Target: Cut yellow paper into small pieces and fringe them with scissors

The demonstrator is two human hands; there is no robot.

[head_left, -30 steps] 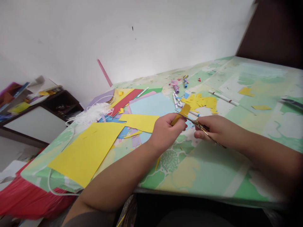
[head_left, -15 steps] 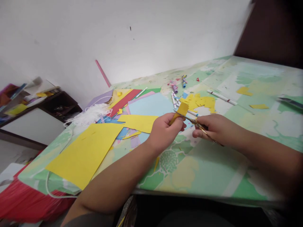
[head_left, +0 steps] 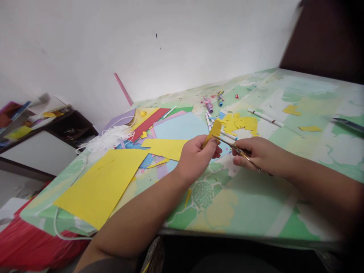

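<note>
My left hand (head_left: pixel 199 153) pinches a small strip of yellow paper (head_left: pixel 214 131) with a jagged, snipped right edge. My right hand (head_left: pixel 257 153) is closed round the handles of a pair of scissors (head_left: pixel 237 149). The blades point left and reach the paper's lower right edge beside my left fingertips. Beyond the hands lies a heap of yellow paper pieces (head_left: pixel 241 123). White markers (head_left: pixel 227 134) lie near the heap, partly hidden by the paper. Left of my left hand is a yellow paper piece (head_left: pixel 166 147), with a larger yellow sheet (head_left: pixel 102 185) nearer the table's left edge.
A tangle of white cord (head_left: pixel 113 136) sits at the left, beside a red strip (head_left: pixel 150 123) and a light blue sheet (head_left: pixel 180 127). Two small rolled paper figures (head_left: pixel 209 104) lie at the back. On the right are a marker (head_left: pixel 265 117) and a dark pointed object (head_left: pixel 348 125).
The yellow strip has turned in my left hand and stands more upright, its jagged edge now facing right. The scissors have shifted slightly and their tips sit lower on the paper.
</note>
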